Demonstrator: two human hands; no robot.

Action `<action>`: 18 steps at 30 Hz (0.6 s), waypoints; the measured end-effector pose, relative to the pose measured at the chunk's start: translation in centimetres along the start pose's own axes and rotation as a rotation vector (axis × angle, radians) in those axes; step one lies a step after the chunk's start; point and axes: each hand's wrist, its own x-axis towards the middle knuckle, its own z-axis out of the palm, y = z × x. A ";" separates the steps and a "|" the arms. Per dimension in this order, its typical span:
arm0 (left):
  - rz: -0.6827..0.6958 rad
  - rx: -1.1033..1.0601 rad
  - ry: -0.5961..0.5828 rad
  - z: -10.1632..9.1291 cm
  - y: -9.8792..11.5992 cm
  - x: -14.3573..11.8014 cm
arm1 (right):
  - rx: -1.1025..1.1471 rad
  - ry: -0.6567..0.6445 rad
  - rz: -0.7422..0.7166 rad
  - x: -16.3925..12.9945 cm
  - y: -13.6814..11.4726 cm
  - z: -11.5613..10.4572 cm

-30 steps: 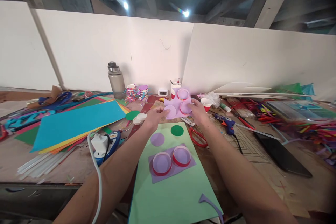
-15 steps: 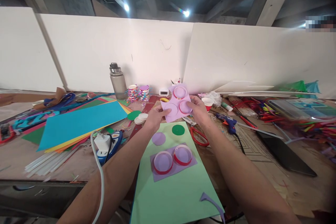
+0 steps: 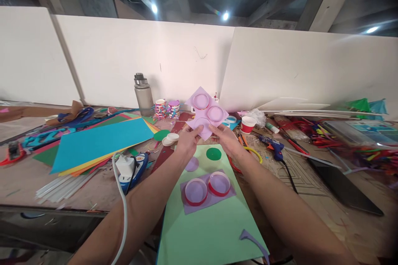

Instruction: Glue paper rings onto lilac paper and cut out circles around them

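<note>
Both my hands hold up a lilac paper piece [image 3: 205, 114] with two red-rimmed rings stuck on it. My left hand [image 3: 188, 141] pinches its lower left edge and my right hand [image 3: 226, 138] pinches its lower right edge. Below my hands lies a light green sheet [image 3: 208, 223]. On it rest a second lilac piece [image 3: 207, 193] carrying two red rings, a loose lilac disc [image 3: 192, 164] and a green disc [image 3: 213, 154].
A stack of coloured paper [image 3: 102, 143] lies at left, with a steel bottle [image 3: 142, 95] behind. Red-handled scissors [image 3: 239, 165], a blue glue gun [image 3: 273, 145] and a black tablet [image 3: 345, 186] lie at right. A white charger and cable [image 3: 122, 174] sit by my left arm.
My hands have lifted the lilac piece higher and turned it, so its rings now face up and to the left. The table items have not moved.
</note>
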 end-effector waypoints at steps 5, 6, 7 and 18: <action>-0.011 0.043 -0.049 0.4 -0.5 -0.7 | -0.001 0.022 -0.050 0.3 0.8 0.3; -0.029 0.060 -0.066 0.4 -0.5 -0.8 | 0.005 0.021 -0.063 0.4 0.9 0.2; -0.049 0.084 -0.082 0.4 -0.6 -0.9 | 0.010 0.019 -0.073 0.4 0.9 0.1; -0.020 0.208 -0.076 -0.3 -1.1 -0.7 | 0.022 -0.018 -0.077 0.2 0.5 -0.1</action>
